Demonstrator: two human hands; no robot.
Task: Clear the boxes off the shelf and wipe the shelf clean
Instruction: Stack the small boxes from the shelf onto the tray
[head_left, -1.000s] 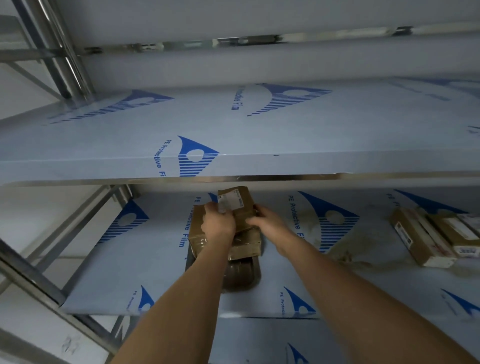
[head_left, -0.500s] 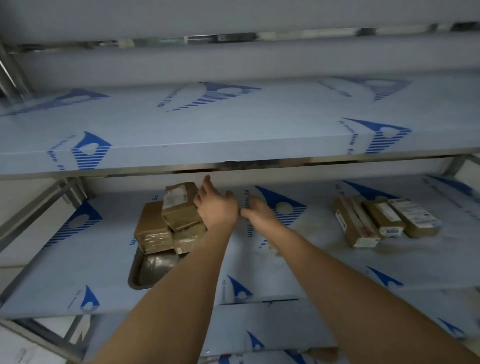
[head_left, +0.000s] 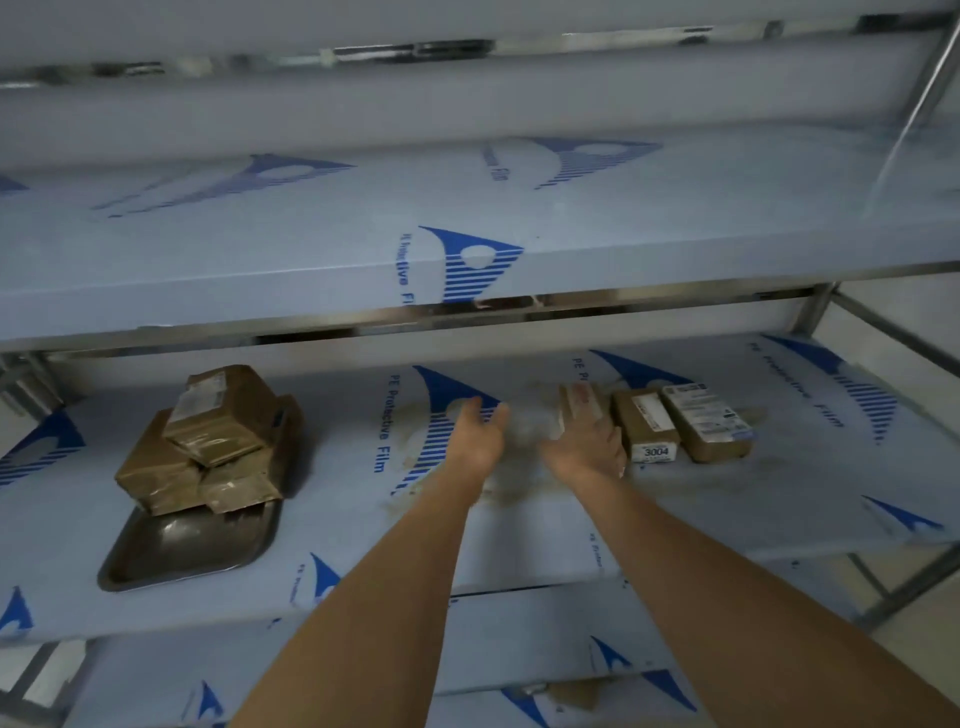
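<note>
a: what is changed from a second ago?
b: the stacked boxes (head_left: 218, 441) are left on the tray (head_left: 182, 551); both hands are moved right.
a: grip?
b: left hand (head_left: 478, 436) open, empty; right hand (head_left: 587, 441) spread on the next box (head_left: 574, 402). three boxes remain on the shelf (head_left: 727, 509).

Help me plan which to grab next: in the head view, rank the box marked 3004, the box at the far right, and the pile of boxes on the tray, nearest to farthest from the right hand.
From the right hand:
1. Box marked 3004, just to its right.
2. Far-right box, one further right.
3. Pile of boxes on the tray, far left, beyond the left hand.
</note>
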